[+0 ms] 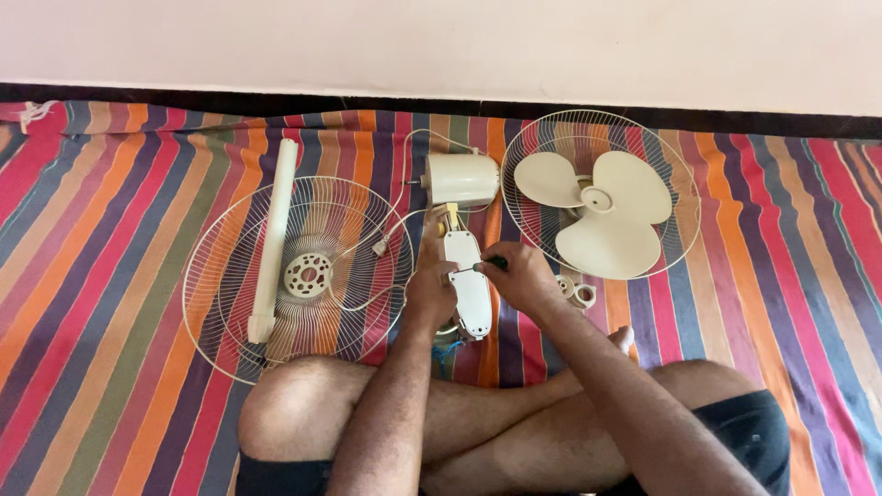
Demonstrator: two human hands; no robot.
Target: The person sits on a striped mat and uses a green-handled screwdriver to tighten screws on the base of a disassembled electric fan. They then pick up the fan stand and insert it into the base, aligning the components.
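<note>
your left hand [430, 287] clamps the white fan neck housing [469, 285] against the striped mat [110, 276], your right hand [519, 276] closed on the screwdriver [489, 264] (tip at its side screw). looks like screw work; keep the tip seated.

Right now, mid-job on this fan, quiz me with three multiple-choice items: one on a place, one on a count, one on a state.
1. Where does the blade lie?
A. in the right wire guard
B. in the left wire guard
C. on the person's knee

2. How many lobes has the blade?
A. two
B. three
C. five

3. What is the right hand doing?
A. resting open on the cloth
B. gripping a screwdriver at the white housing
C. lifting the pole

Answers:
1 A, it sits inside the right guard.
2 B, three lobes show.
3 B, the screwdriver tip meets the housing, which the left hand steadies.
</note>
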